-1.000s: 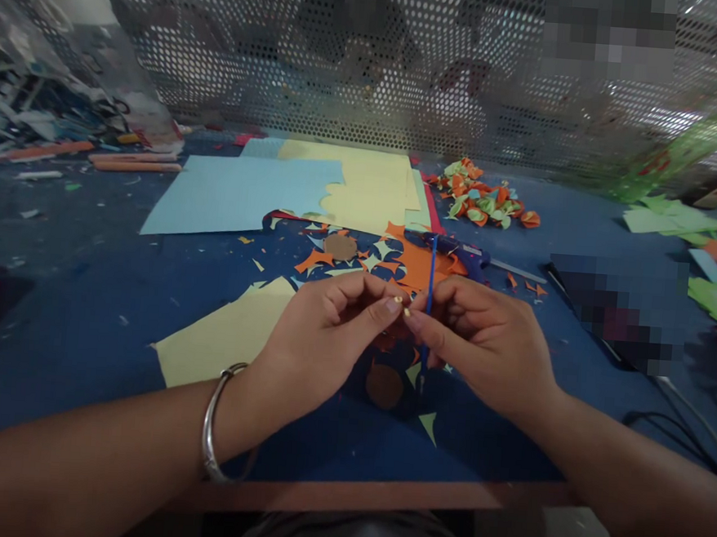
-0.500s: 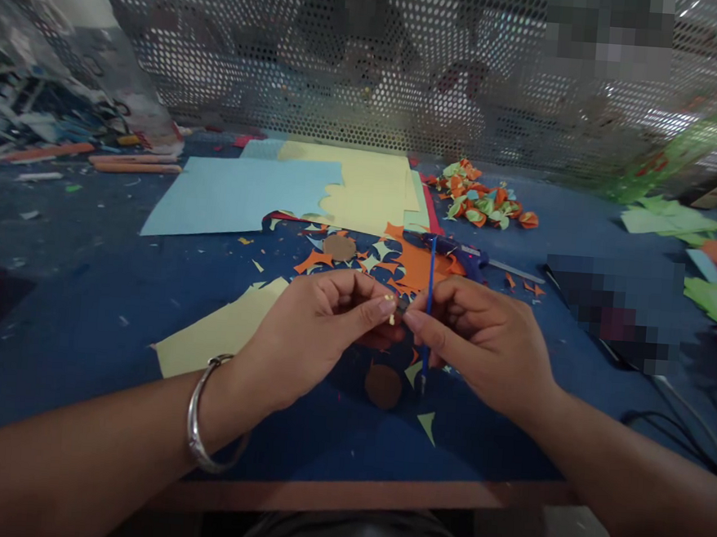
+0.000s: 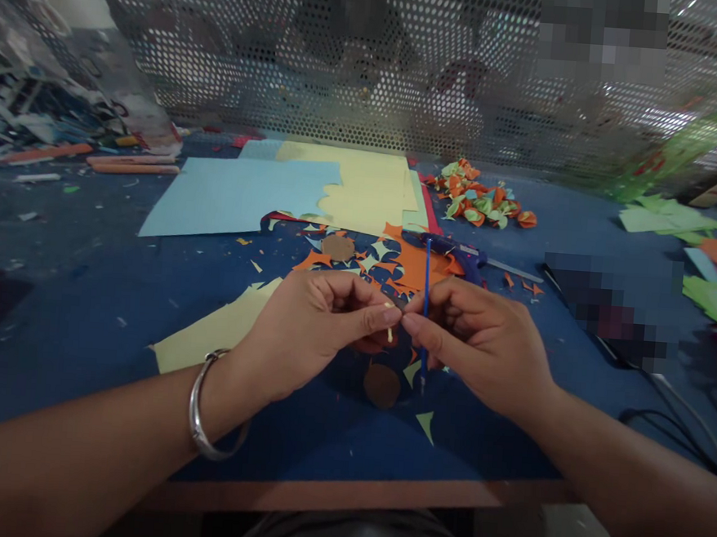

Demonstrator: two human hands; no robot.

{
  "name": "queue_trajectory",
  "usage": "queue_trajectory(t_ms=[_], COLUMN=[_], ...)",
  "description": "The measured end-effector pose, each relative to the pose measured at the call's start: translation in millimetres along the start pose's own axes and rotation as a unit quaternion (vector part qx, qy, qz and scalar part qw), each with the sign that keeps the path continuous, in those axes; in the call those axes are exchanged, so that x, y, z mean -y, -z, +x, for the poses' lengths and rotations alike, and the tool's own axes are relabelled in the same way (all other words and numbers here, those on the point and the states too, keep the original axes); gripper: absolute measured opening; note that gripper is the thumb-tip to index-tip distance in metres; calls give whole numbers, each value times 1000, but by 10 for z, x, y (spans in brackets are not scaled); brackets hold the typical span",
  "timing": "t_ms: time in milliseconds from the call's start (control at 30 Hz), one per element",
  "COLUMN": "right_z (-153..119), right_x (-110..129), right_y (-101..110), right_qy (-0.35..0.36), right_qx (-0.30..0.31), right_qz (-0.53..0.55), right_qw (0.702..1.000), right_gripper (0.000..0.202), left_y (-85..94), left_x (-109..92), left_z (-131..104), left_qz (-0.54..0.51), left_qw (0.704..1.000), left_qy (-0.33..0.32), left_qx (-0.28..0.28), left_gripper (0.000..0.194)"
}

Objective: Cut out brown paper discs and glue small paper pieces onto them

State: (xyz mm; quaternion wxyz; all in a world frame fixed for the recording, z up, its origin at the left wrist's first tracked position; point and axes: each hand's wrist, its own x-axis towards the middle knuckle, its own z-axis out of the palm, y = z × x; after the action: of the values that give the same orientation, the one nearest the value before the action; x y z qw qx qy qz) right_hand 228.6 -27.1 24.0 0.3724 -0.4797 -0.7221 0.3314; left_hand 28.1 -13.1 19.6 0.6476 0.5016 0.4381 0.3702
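My left hand (image 3: 330, 320) is closed in a pinch on a small pale yellow paper piece (image 3: 389, 330), mostly hidden by the thumb. Meeting it fingertip to fingertip, my right hand (image 3: 482, 334) holds a thin blue stick (image 3: 425, 306) upright between its fingers while its thumb and forefinger press together at the left thumb's tip. Below the hands lies a brown disc (image 3: 381, 385), and another brown disc (image 3: 338, 248) rests farther back among orange and pale green paper scraps (image 3: 370, 261).
Behind the hands are blue paper (image 3: 229, 194), yellow paper (image 3: 370, 187), a glue gun (image 3: 467, 256) and a heap of small curled paper pieces (image 3: 480, 197). A dark phone-like device (image 3: 606, 314) with a cable lies right. A bottle (image 3: 114, 71) stands left, before a perforated metal panel (image 3: 256, 57).
My fingertips have come closer together, and the left thumb has tilted slightly. The blue stick has shifted a little to the left with my right hand.
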Motion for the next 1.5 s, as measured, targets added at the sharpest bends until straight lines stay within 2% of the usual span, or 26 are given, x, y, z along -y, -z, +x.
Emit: queue_trajectory(t_ms=[233, 567, 733, 900, 1100, 1200, 1500], right_z=[-4, 5, 9, 9, 1, 3, -9], right_x=[16, 12, 9, 21, 21, 12, -14], right_y=[13, 22, 24, 21, 19, 22, -1], right_qy=[11, -1, 0, -3, -11, -24, 15], right_qx=[-1, 3, 4, 0, 7, 10, 34], right_qz=[0, -15, -13, -11, 3, 4, -30], right_qw=[1000, 1000, 1000, 1000, 1000, 1000, 999], right_gripper=[9, 11, 11, 10, 12, 14, 8], left_y=[54, 57, 38, 11, 33, 38, 33], left_x=[-23, 2, 0, -9, 10, 2, 3], left_z=[-1, 12, 0, 7, 29, 25, 17], left_qz=[-13, -20, -19, -19, -14, -27, -60], left_qw=[998, 998, 999, 998, 999, 999, 997], left_qy=[30, 15, 9, 31, 13, 24, 41], left_qx=[52, 63, 50, 48, 33, 34, 14], left_gripper=[14, 17, 20, 20, 17, 14, 16])
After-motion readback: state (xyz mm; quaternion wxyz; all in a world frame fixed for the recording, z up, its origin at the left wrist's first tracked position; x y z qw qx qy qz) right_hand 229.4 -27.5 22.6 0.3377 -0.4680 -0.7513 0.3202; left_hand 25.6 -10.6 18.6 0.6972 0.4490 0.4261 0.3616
